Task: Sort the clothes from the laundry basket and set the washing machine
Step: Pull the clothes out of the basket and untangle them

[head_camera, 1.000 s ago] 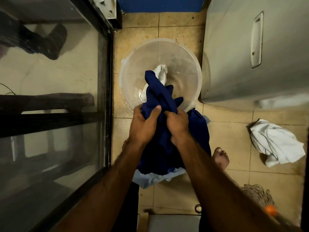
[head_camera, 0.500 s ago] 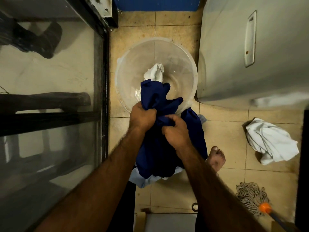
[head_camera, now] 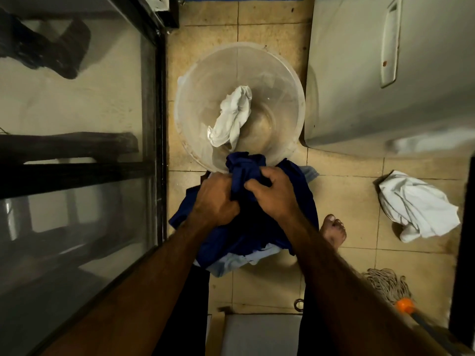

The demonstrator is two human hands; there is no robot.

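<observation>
Your left grip (head_camera: 216,199) is clamped on a bunched fold of the navy garment (head_camera: 246,232), fingers curled tight. Your right grip (head_camera: 275,194) is clamped on the same fold, just beside the left. The garment's top knot overlaps the near rim of the laundry basket (head_camera: 185,104), and the rest hangs on your side of it. A light blue piece (head_camera: 231,265) shows under the navy hem, also near side of the basket; you cannot tell whether it is snagged in the navy or lying loose. One white cloth (head_camera: 231,116) lies inside the basket. The washing machine (head_camera: 359,73) stands just right of the basket, and a white pile (head_camera: 416,206) sits on the floor further right and nearer you. Likely risks: the light blue piece rides along into the dark pile if snagged. The trailing hem could catch the basket rim and drag it, or land under your foot (head_camera: 332,231).
</observation>
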